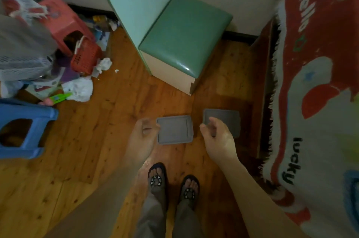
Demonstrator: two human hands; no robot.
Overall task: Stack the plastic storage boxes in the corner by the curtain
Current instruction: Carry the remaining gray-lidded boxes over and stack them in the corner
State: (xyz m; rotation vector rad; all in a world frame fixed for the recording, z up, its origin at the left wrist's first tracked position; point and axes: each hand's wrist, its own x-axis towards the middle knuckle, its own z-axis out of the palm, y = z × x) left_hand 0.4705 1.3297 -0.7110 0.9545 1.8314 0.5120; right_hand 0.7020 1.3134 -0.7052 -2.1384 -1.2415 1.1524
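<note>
Two grey plastic storage boxes sit side by side on the wooden floor (108, 121), seen from above by their lids, a little in front of the green padded seat (184, 33) in the corner beside the red-and-white curtain (310, 82). The left hand (142, 134) curls its fingers at the edge of the left box (174, 130), seemingly gripping it, though blur hides the contact. The right hand (217, 138) grips the near edge of the right box (223, 121).
</note>
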